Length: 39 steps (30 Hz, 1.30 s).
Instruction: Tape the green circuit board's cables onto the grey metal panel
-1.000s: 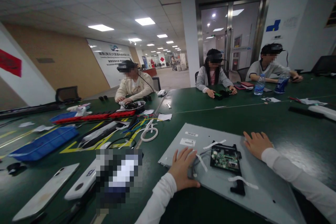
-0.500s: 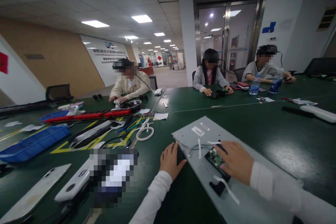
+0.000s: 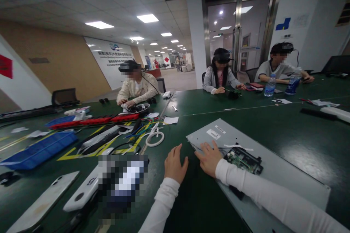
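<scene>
A grey metal panel (image 3: 276, 169) lies on the green table in front of me, one corner pointing away. A green circuit board in a black frame (image 3: 243, 160) is fixed on it, with thin wires and white tape strips. My right hand (image 3: 209, 158) rests flat on the panel's left edge, over the wires, fingers stretched out. My left hand (image 3: 175, 164) lies flat on the table (image 3: 191, 207) just left of the panel, fingers apart, holding nothing.
A white cable coil (image 3: 155, 139), coloured wires (image 3: 142, 129), a blue tray (image 3: 38, 149) and white housings (image 3: 45, 202) lie to the left. Three people sit at the far side; water bottles (image 3: 270, 86) stand at the right.
The panel has turned clockwise. My right hand moved from the panel's far side, across the circuit board, to its left edge. My left hand came off the panel onto the table.
</scene>
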{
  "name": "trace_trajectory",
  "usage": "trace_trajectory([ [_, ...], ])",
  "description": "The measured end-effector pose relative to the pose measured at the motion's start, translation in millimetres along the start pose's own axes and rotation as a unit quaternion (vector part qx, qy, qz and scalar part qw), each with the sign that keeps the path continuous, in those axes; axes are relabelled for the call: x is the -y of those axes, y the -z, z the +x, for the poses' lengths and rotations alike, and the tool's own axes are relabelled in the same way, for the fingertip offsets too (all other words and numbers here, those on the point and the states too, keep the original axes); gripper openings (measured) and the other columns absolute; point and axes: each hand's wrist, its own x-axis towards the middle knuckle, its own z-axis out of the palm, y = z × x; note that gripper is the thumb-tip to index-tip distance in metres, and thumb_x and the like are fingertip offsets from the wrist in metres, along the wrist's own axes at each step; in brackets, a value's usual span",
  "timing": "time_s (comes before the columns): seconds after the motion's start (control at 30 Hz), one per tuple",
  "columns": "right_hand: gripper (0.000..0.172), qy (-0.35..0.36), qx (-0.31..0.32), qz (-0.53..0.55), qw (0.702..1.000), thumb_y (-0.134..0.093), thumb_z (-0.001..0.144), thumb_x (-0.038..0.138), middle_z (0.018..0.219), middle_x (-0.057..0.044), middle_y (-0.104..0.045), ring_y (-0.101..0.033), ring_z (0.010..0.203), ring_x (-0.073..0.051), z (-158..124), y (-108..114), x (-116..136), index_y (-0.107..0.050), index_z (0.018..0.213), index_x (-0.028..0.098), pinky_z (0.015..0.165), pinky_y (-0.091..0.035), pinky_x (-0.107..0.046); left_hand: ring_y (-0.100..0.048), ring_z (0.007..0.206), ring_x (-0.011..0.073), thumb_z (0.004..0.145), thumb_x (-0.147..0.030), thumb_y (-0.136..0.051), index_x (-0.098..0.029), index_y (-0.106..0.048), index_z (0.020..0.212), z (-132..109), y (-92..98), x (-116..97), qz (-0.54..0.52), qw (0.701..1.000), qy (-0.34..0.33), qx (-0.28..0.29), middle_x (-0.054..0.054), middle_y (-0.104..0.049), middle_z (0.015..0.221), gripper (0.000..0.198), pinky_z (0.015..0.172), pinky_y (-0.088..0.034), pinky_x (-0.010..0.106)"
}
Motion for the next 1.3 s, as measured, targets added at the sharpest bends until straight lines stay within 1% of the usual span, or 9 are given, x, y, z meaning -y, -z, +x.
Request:
trace_trajectory([
  [0.13,0.040,-0.047,0.002,-0.037,0.998,-0.039,0.080,0.035,0.123,-0.009,-0.041,-0.031,0.113,-0.028,-3.8,1.1,-26.1,-0.043,0.119,0.030,0.093,-0.004,-0.055,-0.042,0.108,0.0225,0.076,-0.024,-0.045,-0.019,-0.037,0.119,-0.2,1.4,-0.3,-0.003,1.000,0.009,0.010,0.008,-0.046,0.116,0.044,0.088,-0.036,0.038],
  [0.23,0.039,-0.086,0.009,-0.059,0.995,-0.036,0.081,0.033,0.120,-0.009,-0.043,-0.035,0.109,-0.026,-11.6,1.6,-57.8,-0.044,0.119,0.032,0.092,-0.006,-0.054,-0.043,0.108,0.0225,0.076,-0.024,-0.046,-0.019,-0.038,0.119,-0.4,1.3,-1.2,-0.006,1.000,0.016,0.015,0.008,-0.046,0.116,0.044,0.088,-0.036,0.039],
  [0.47,0.042,-0.134,0.059,-0.111,0.983,-0.034,0.081,0.035,0.122,-0.009,-0.042,-0.035,0.109,-0.028,-46.0,1.6,-155.6,-0.040,0.123,0.035,0.090,-0.009,-0.055,-0.041,0.109,0.0231,0.077,-0.025,-0.045,-0.020,-0.036,0.121,-2.8,-1.8,0.1,-0.005,0.999,0.024,0.033,0.008,-0.044,0.117,0.045,0.087,-0.036,0.038],
  [0.63,0.043,-0.206,0.081,-0.152,0.963,-0.035,0.080,0.036,0.120,-0.008,-0.045,-0.036,0.110,-0.030,-75.6,2.4,-228.0,-0.039,0.122,0.038,0.088,-0.008,-0.059,-0.042,0.108,0.0224,0.076,-0.025,-0.045,-0.019,-0.037,0.120,-2.7,-2.0,0.3,-0.007,0.999,0.025,0.044,0.008,-0.045,0.116,0.045,0.087,-0.035,0.037],
  [0.77,0.044,-0.269,0.095,-0.166,0.944,-0.033,0.080,0.035,0.120,-0.010,-0.045,-0.035,0.111,-0.031,-94.9,4.0,-269.7,-0.035,0.124,0.039,0.086,-0.008,-0.060,-0.041,0.109,0.0221,0.077,-0.024,-0.045,-0.019,-0.037,0.120,-2.7,-0.8,-1.0,-0.009,0.998,0.024,0.051,0.008,-0.046,0.116,0.044,0.089,-0.034,0.037],
  [0.9,0.045,-0.319,0.106,-0.176,0.925,-0.031,0.081,0.032,0.121,-0.012,-0.043,-0.034,0.112,-0.032,-105.2,1.8,-295.7,-0.034,0.125,0.038,0.084,-0.009,-0.061,-0.041,0.109,0.0221,0.077,-0.025,-0.045,-0.019,-0.037,0.120,-3.5,-1.8,-1.3,-0.011,0.998,0.029,0.061,0.008,-0.045,0.116,0.044,0.088,-0.034,0.037],
  [1.07,0.043,-0.358,0.107,-0.185,0.909,-0.028,0.082,0.028,0.122,-0.014,-0.040,-0.032,0.113,-0.035,-106.9,-4.7,-318.3,-0.037,0.124,0.037,0.082,-0.005,-0.064,-0.041,0.109,0.0219,0.077,-0.024,-0.045,-0.020,-0.036,0.121,-4.8,-4.2,-0.5,-0.010,0.998,0.029,0.061,0.008,-0.045,0.117,0.045,0.088,-0.034,0.037],
  [1.2,0.045,-0.415,0.101,-0.174,0.887,-0.024,0.083,0.024,0.121,-0.014,-0.041,-0.032,0.113,-0.036,-106.0,-8.6,-326.2,-0.038,0.123,0.039,0.081,-0.006,-0.065,-0.041,0.108,0.0216,0.075,-0.024,-0.046,-0.020,-0.036,0.121,-5.9,-5.1,-0.7,-0.001,0.997,0.036,0.070,0.007,-0.044,0.117,0.047,0.086,-0.034,0.035],
  [1.3,0.045,-0.478,0.087,-0.141,0.863,-0.024,0.083,0.026,0.121,-0.015,-0.040,-0.032,0.113,-0.037,-106.5,-9.2,-325.7,-0.036,0.125,0.036,0.082,-0.010,-0.065,-0.041,0.108,0.0206,0.074,-0.023,-0.047,-0.020,-0.035,0.121,-6.6,-6.0,-0.8,-0.002,0.997,0.032,0.067,0.007,-0.045,0.116,0.048,0.086,-0.034,0.034],
])
